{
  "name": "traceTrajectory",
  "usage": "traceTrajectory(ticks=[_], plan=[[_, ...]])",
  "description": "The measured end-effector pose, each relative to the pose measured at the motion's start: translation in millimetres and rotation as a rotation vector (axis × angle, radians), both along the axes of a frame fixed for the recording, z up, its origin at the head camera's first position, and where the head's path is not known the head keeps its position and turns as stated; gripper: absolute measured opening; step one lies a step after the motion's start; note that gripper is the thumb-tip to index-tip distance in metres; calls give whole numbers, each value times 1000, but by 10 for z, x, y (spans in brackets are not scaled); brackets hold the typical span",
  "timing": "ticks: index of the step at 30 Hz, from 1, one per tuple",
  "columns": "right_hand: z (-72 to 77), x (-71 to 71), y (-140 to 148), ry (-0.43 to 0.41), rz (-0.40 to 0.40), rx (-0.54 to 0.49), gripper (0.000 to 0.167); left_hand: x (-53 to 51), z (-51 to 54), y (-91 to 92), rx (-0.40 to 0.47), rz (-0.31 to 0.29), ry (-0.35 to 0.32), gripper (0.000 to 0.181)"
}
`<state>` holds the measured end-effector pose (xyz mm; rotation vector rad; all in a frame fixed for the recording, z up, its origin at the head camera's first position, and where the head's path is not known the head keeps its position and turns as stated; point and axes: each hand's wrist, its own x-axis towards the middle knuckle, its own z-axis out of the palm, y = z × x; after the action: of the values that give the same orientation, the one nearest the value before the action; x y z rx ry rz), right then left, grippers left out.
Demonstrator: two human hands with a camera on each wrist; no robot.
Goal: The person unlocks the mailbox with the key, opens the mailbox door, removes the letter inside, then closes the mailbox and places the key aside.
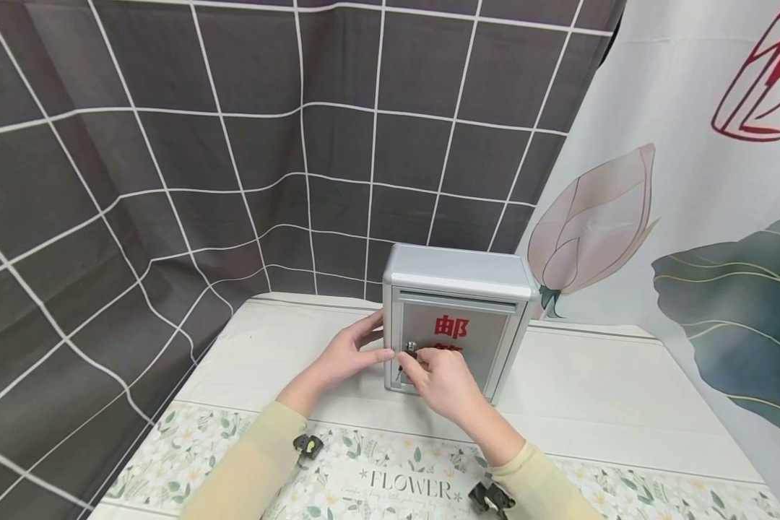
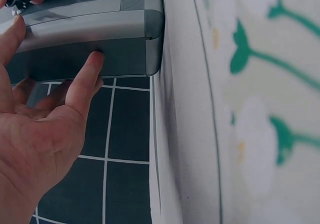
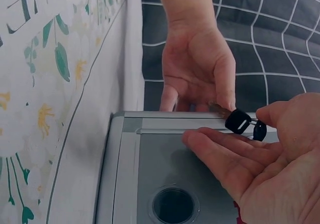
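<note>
A silver-grey metal mailbox (image 1: 458,271) with red characters stands upright on the table, its slot near the top of its front. My left hand (image 1: 347,355) holds the mailbox's left side, thumb at the front edge and some fingers reaching behind. One straight finger (image 2: 86,81) touches the side panel in the left wrist view. My right hand (image 1: 445,379) is at the front, beside the lock (image 1: 412,347), and pinches a black-headed key (image 3: 237,121). A second black-headed key (image 3: 259,131) hangs on the same ring. Whether the key sits in the lock is hidden.
A pale tablecloth (image 1: 598,390) with a flower-print band covers the table. Behind hangs a dark grid-patterned curtain (image 1: 338,144), with a white flower-print cloth (image 1: 624,94) at right. A black clip-like device (image 1: 308,445) sits at the left cuff, another (image 1: 490,498) at the right.
</note>
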<state>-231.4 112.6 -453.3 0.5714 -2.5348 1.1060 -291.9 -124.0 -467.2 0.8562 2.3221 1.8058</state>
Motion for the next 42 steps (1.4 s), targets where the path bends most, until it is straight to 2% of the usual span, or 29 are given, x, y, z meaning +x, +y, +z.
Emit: traceTrajectory(ticks=[5, 9, 16, 22, 28, 42], plan=[[-4, 2, -11, -31, -3, -10, 49, -1, -6, -7, 10, -5, -6, 83], [62, 50, -28, -110, 11, -41, 48, -7, -13, -15, 18, -12, -6, 82], [168, 134, -60, -390, 110, -297, 43, -18, -18, -22, 31, -38, -1, 80], [128, 114, -65, -525, 169, -481, 41, -24, -18, -34, 32, -43, -17, 81], [88, 98, -63, -619, 257, -623, 43, -40, -35, -39, 40, -49, -19, 82], [29, 92, -50, -768, 325, -794, 52, -50, -36, -40, 37, -57, -26, 83]])
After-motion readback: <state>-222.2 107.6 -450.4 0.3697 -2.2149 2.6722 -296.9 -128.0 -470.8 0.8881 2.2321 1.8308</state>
